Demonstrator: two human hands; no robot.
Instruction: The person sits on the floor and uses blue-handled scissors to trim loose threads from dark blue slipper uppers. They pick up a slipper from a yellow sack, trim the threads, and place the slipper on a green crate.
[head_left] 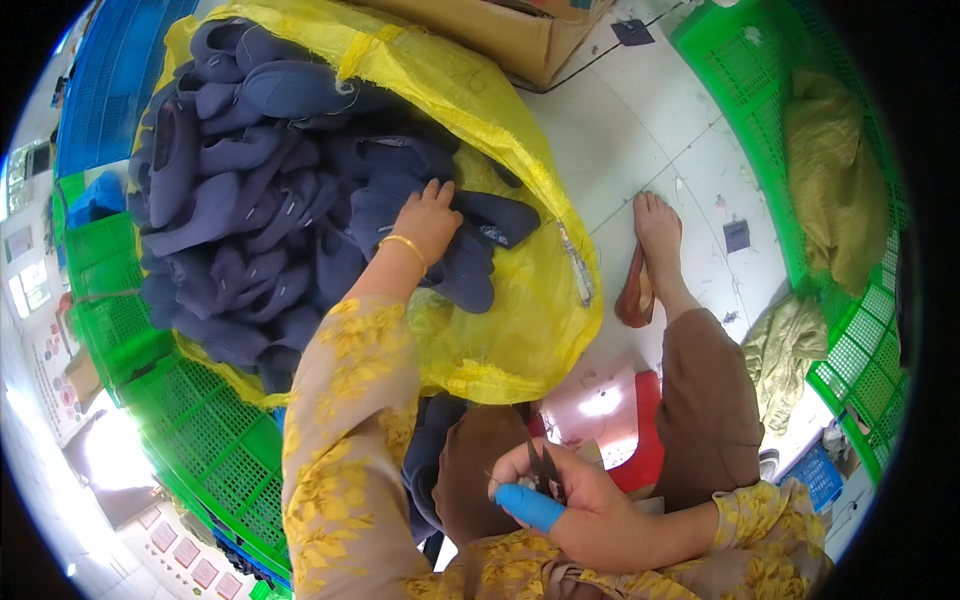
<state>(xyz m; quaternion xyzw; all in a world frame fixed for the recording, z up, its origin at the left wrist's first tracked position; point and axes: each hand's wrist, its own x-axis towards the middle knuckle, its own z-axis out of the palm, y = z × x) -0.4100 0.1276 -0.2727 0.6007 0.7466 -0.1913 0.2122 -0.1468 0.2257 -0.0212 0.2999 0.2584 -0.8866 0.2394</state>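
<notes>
My left hand (428,222), with a gold-coloured bangle at the wrist, rests on a pile of dark blue cloth shoes (270,190). Its fingers are slightly apart on top of the shoes, and I see none lifted. Around the pile is a large yellow woven sack (500,345), its mouth spread wide. One dark blue shoe (500,218) lies just right of this hand, against the sack's lining. Near my lap, my right hand (605,515) is closed round small dark thread snips (543,470), blades pointing up. A blue cover wraps its thumb.
Green plastic crates (215,440) line the left, with a blue crate (105,90) behind. A cardboard box (500,35) stands beyond the sack. At right are a green crate (740,90) and olive sacking (835,180). My bare foot (658,235) is beside a brown shoe (634,295).
</notes>
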